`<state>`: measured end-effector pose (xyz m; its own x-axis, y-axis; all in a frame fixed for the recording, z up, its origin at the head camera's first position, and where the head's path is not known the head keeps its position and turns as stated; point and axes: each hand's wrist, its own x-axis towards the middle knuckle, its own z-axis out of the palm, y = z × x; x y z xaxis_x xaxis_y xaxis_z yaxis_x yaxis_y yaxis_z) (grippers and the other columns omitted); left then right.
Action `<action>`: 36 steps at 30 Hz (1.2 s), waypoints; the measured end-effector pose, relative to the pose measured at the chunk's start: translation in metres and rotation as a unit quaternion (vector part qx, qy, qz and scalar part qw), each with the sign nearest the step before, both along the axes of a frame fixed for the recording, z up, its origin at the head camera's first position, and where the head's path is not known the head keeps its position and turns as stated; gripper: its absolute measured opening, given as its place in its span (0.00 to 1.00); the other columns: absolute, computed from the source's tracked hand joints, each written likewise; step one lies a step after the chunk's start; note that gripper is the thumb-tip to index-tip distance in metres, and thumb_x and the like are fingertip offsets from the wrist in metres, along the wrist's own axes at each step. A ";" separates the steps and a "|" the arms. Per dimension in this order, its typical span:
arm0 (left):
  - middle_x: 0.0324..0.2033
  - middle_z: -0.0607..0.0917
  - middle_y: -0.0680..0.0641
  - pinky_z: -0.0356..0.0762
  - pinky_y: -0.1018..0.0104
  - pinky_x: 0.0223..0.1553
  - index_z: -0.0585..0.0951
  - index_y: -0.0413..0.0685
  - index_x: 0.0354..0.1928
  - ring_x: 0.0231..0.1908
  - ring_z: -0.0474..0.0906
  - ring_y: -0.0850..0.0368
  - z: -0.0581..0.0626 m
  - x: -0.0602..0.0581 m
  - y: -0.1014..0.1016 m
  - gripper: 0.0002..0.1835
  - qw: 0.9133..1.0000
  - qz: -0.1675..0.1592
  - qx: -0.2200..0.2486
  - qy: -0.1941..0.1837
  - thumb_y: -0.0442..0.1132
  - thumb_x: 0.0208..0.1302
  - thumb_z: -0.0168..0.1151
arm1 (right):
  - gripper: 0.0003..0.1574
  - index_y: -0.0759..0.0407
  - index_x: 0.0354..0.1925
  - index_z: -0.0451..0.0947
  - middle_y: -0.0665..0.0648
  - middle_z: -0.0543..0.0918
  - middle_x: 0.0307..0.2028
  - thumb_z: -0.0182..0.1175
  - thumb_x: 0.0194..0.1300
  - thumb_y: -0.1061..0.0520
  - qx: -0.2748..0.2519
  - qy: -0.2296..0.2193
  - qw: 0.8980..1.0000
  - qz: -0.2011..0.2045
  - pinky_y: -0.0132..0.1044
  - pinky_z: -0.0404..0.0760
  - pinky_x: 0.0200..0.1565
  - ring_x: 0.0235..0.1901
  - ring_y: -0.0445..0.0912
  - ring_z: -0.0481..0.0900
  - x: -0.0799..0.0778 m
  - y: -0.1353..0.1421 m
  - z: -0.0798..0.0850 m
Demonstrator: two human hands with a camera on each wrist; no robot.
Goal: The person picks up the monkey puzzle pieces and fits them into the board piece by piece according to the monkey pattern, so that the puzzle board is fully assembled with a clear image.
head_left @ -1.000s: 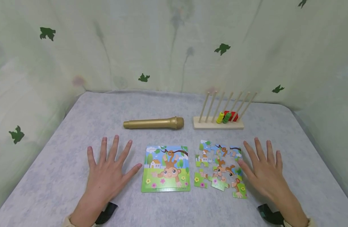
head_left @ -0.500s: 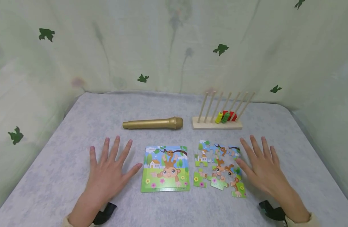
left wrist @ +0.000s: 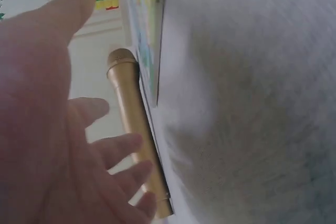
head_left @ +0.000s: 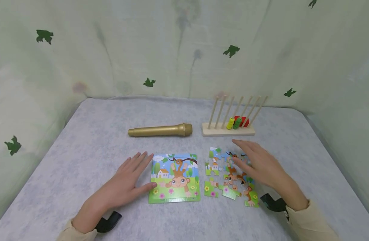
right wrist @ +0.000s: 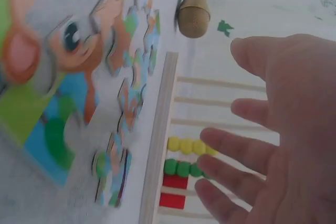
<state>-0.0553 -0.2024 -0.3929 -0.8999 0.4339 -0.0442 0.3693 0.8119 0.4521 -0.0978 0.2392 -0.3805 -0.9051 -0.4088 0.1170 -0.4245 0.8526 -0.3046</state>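
Note:
My left hand [head_left: 124, 184] hovers at the left edge of a square monkey puzzle board [head_left: 175, 179], fingers extended and thumb tip over its border. Over the upper right of the loose jigsaw pieces [head_left: 229, 192] is my right hand [head_left: 262, 164], fingers reaching left and holding nothing. In the right wrist view its fingers are loosely extended, above the table, with the jigsaw pieces [right wrist: 79, 51] off to the side. The left wrist view has the left palm and relaxed fingers, with the board [left wrist: 149, 30] beyond. Some upper-right pieces are hidden under the right hand.
A gold toy microphone [head_left: 160, 130] lies behind the board. To its right stands a wooden peg rack [head_left: 228, 131] with yellow beads [head_left: 230, 123], green beads [head_left: 237, 123] and a red block [head_left: 244, 121]. A patterned curtain [head_left: 127, 50] hangs behind the table.
Both hands have moved inward from their flat, spread poses on the table. The left came to the board's edge, the right over the loose pieces. The camera view shifted slightly.

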 end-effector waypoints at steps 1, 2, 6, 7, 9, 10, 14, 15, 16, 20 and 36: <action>0.81 0.55 0.40 0.50 0.34 0.77 0.52 0.53 0.83 0.80 0.49 0.37 0.000 -0.001 0.001 0.48 1.000 -0.002 0.024 -0.011 0.67 0.72 0.57 | 0.41 0.51 0.78 0.62 0.62 0.71 0.72 0.58 0.76 0.38 -0.007 -0.001 1.000 0.006 0.64 0.77 0.63 0.70 0.60 0.69 -0.003 -0.002 0.000; 0.81 0.55 0.42 0.52 0.34 0.77 0.51 0.54 0.83 0.80 0.49 0.38 0.000 -0.003 0.002 0.47 0.998 -0.001 0.050 -0.027 0.65 0.72 0.57 | 0.40 0.50 0.78 0.63 0.62 0.72 0.71 0.58 0.76 0.38 -0.013 -0.005 1.000 0.012 0.63 0.78 0.62 0.69 0.60 0.70 -0.005 -0.005 0.001; 0.81 0.53 0.48 0.54 0.33 0.76 0.49 0.58 0.84 0.81 0.48 0.44 0.003 -0.005 0.008 0.46 0.984 0.004 0.151 -0.095 0.61 0.73 0.60 | 0.38 0.53 0.76 0.67 0.61 0.74 0.70 0.58 0.76 0.40 -0.032 -0.023 0.998 0.040 0.61 0.78 0.63 0.68 0.59 0.73 -0.015 -0.014 0.006; 0.81 0.53 0.50 0.53 0.34 0.77 0.49 0.60 0.83 0.81 0.47 0.45 0.003 -0.005 0.009 0.46 0.981 0.007 0.165 -0.105 0.61 0.73 0.60 | 0.37 0.54 0.75 0.67 0.60 0.75 0.70 0.58 0.76 0.40 -0.042 -0.032 0.998 0.047 0.61 0.77 0.64 0.68 0.59 0.73 -0.018 -0.017 0.007; 0.81 0.53 0.51 0.54 0.34 0.77 0.49 0.59 0.83 0.81 0.48 0.45 0.003 -0.005 0.010 0.47 0.979 0.006 0.173 -0.104 0.62 0.72 0.61 | 0.36 0.54 0.74 0.70 0.57 0.76 0.69 0.59 0.76 0.40 -0.065 -0.049 0.995 0.060 0.58 0.78 0.64 0.67 0.56 0.75 -0.023 -0.021 0.008; 0.81 0.53 0.50 0.54 0.34 0.77 0.49 0.59 0.83 0.81 0.48 0.46 0.002 -0.005 0.011 0.48 0.980 0.007 0.172 -0.099 0.63 0.71 0.62 | 0.36 0.55 0.73 0.71 0.57 0.77 0.69 0.60 0.76 0.40 -0.077 -0.056 0.993 0.067 0.58 0.79 0.64 0.67 0.56 0.76 -0.026 -0.023 0.009; 0.81 0.55 0.48 0.56 0.36 0.77 0.51 0.55 0.83 0.80 0.50 0.44 -0.007 -0.005 0.011 0.51 0.985 0.010 0.154 -0.073 0.65 0.69 0.62 | 0.35 0.58 0.72 0.72 0.56 0.77 0.68 0.62 0.75 0.43 -0.109 -0.077 0.987 0.085 0.56 0.80 0.63 0.66 0.55 0.76 -0.034 -0.031 0.004; 0.81 0.55 0.48 0.57 0.36 0.76 0.51 0.53 0.83 0.80 0.50 0.44 -0.009 -0.005 0.011 0.51 0.987 0.009 0.145 -0.067 0.65 0.68 0.63 | 0.35 0.59 0.71 0.72 0.56 0.77 0.68 0.62 0.75 0.44 -0.106 -0.079 0.987 0.088 0.56 0.80 0.63 0.66 0.56 0.76 -0.036 -0.032 0.002; 0.81 0.55 0.47 0.58 0.36 0.76 0.52 0.52 0.83 0.80 0.51 0.44 -0.012 -0.005 0.011 0.51 0.989 0.008 0.137 -0.062 0.65 0.68 0.63 | 0.35 0.60 0.71 0.72 0.57 0.78 0.68 0.62 0.75 0.45 -0.103 -0.081 0.987 0.089 0.57 0.80 0.63 0.66 0.56 0.76 -0.037 -0.034 -0.001; 0.81 0.56 0.44 0.58 0.35 0.76 0.54 0.48 0.82 0.79 0.51 0.41 -0.020 -0.004 0.009 0.52 0.994 -0.002 0.103 -0.037 0.65 0.67 0.65 | 0.33 0.62 0.69 0.74 0.60 0.79 0.66 0.64 0.74 0.48 -0.088 -0.077 0.989 0.092 0.58 0.80 0.62 0.65 0.57 0.77 -0.038 -0.036 -0.010; 0.83 0.49 0.48 0.30 0.59 0.82 0.53 0.43 0.82 0.82 0.40 0.44 -0.026 -0.003 -0.007 0.74 0.995 -0.048 0.050 -0.064 0.77 0.40 0.74 | 0.29 0.63 0.64 0.78 0.60 0.84 0.58 0.69 0.69 0.54 -0.072 -0.054 0.993 0.082 0.54 0.85 0.55 0.57 0.57 0.82 -0.043 -0.035 -0.030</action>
